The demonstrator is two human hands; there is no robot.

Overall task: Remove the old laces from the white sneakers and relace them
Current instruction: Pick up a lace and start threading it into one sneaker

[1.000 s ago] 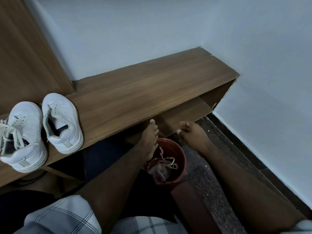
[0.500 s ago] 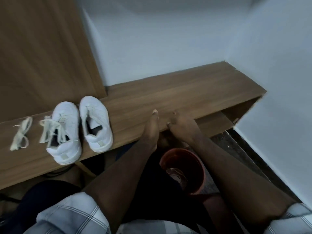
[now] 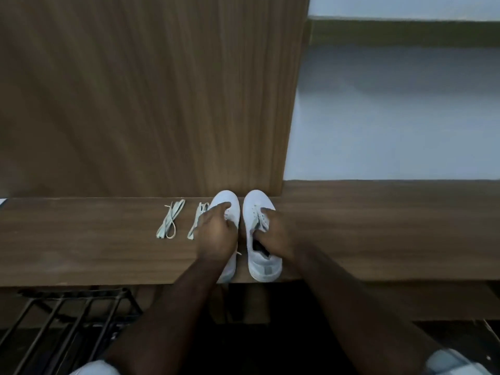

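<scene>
Two white sneakers stand side by side on the wooden shelf (image 3: 94,247), toes pointing away from me. My left hand (image 3: 216,235) lies over the left sneaker (image 3: 226,197), fingers curled round its middle and the index finger stretched toward the toe. My right hand (image 3: 274,235) grips the right sneaker (image 3: 257,203) at its side, thumb in the opening. This shoe's eyelets look loosely laced. A loose bundle of white lace (image 3: 169,223) lies to the left. A second bunch of lace (image 3: 199,215) touches the left sneaker, partly under my left hand.
A tall wood panel (image 3: 135,104) rises right behind the shoes' toes, with a white wall (image 3: 378,131) to its right. A black metal rack (image 3: 67,315) stands below the shelf's front edge at the lower left. The sneakers' heels reach that edge.
My view has swung left, away from the red bucket on the floor. Both hands moved from near the bucket onto the two sneakers and took hold of them.
</scene>
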